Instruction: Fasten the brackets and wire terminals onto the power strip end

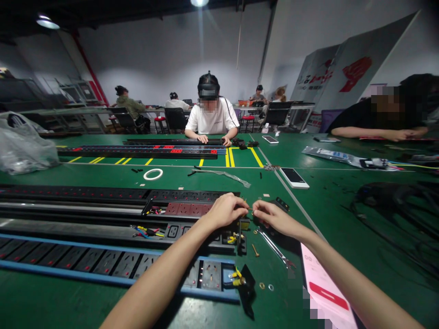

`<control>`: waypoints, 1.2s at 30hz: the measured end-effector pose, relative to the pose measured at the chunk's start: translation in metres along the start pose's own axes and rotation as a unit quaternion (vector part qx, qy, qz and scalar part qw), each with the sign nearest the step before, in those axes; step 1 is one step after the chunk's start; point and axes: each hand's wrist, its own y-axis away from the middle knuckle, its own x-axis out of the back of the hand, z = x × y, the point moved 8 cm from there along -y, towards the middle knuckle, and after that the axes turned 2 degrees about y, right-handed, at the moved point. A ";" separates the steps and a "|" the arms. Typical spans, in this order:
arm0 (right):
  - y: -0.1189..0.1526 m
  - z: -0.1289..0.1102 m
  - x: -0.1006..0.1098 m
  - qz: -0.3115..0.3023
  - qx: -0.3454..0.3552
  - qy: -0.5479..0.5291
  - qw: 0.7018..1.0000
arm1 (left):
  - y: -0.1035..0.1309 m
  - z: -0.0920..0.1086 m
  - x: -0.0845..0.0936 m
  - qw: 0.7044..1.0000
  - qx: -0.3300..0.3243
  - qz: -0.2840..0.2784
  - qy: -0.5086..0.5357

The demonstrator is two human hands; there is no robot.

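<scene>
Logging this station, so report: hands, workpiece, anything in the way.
Left hand, right hand: both pinching small brass-coloured part. Socket strips by left hand. Wrench and loose bolt close by, neither between the hands.

"How many socket strips [51, 262] are in the near group?"

"Four."

"Wrenches beside them?"

"One wrench [272, 244], plus one loose brass bolt [255, 250] and two small rings [262, 285] side by side in front."

"White-rimmed phones [295, 177]?"

"Two, and one pink screen [322, 274]."

"White tape rolls?"

"One tape roll [152, 177]."

"Near hands [226, 209]?"

"Two."

"Other people [211, 116]?"

"I make out six."

"Ceiling lamps [48, 23]?"

"Two."
</scene>
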 end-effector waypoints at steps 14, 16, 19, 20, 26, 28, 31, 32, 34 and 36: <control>-0.003 0.015 -0.010 0.018 -0.077 -0.206 0.975 | 0.000 -0.001 0.001 1.000 0.006 0.001 0.016; -0.004 0.018 -0.010 0.032 -0.087 -0.215 0.972 | 0.000 0.000 0.002 1.000 0.006 0.001 0.016; -0.006 0.022 -0.007 0.055 -0.099 -0.215 0.970 | 0.000 0.001 0.002 1.000 0.009 -0.001 0.018; -0.006 0.022 -0.007 0.063 -0.100 -0.214 0.970 | 0.000 0.000 0.002 1.000 0.013 -0.002 0.017; -0.004 0.015 -0.003 0.109 -0.087 -0.193 0.971 | 0.000 0.001 0.002 1.000 0.027 0.004 0.003; -0.002 0.012 -0.003 0.126 -0.074 -0.184 0.972 | 0.001 0.001 0.002 1.000 0.022 0.009 0.006; -0.002 0.010 -0.008 0.135 -0.065 -0.187 0.971 | 0.001 0.001 0.003 0.999 0.014 0.023 0.021; -0.003 0.010 -0.011 0.134 -0.068 -0.191 0.970 | 0.002 0.002 0.003 1.000 0.008 0.023 0.020; -0.003 0.012 -0.014 0.126 -0.079 -0.195 0.969 | 0.001 0.005 0.002 1.000 -0.010 0.015 0.006; -0.002 0.014 -0.012 0.113 -0.091 -0.195 0.970 | 0.001 0.007 0.000 1.000 -0.023 0.004 -0.015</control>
